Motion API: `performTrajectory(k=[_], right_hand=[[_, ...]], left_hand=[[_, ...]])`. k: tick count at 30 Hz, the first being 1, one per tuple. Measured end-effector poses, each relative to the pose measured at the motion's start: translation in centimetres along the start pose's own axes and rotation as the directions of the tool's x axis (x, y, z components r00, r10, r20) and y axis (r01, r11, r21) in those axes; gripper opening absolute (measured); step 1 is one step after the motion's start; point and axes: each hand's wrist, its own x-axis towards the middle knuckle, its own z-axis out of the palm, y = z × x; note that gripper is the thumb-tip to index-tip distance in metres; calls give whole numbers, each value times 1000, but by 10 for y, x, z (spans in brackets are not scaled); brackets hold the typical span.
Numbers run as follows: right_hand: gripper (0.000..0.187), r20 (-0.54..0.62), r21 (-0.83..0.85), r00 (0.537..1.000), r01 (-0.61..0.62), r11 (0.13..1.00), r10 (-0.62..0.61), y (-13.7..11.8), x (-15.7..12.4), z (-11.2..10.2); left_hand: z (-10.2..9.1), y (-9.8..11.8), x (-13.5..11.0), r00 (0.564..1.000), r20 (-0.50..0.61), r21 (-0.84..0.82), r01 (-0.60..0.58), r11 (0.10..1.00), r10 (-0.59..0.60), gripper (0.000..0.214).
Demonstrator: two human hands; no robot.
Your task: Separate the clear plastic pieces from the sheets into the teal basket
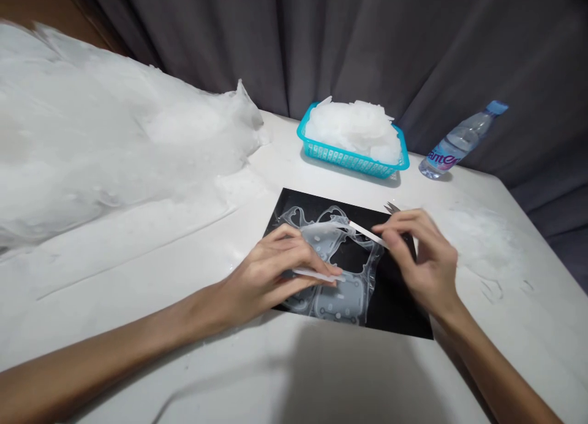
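Note:
My left hand (pixel 287 268) pinches a thin translucent plastic piece (pixel 316 276) between thumb and fingers, above a clear plastic sheet (pixel 342 298) with shaped cut-out outlines. That sheet lies on a black mat (pixel 395 307). In my right hand (pixel 425 252), the fingers are closed on a thin white stick (pixel 367 233) with a small dark tip, which points left over the sheet. Just beyond the right fingers show two pointed metal tips (pixel 392 208); the rest of that tool is hidden, and I cannot tell whether the hand holds it.
A turquoise basket (pixel 349 159) heaped with whitish plastic pieces stands at the back. A water bottle (pixel 454 145) is to its right. A large translucent plastic bag (pixel 114 130) fills the left side. Clear scraps (pixel 487 240) lie right of the mat on the white table (pixel 220 375).

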Motion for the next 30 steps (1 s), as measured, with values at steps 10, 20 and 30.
performTrajectory(k=[10,20,30], right_hand=[[15,208,370,964,77,926,-164,-40,-16,20],[15,168,371,978,57,927,-127,-40,-16,20],[15,159,354,976,87,931,-152,-39,-18,22]], left_hand=[[-1,-2,2,999,-33,-12,-4,1000,3,24],[0,2,7,997,-64,-3,-50,999,50,21],[0,4,6,992,-102,56,-68,996,74,17]])
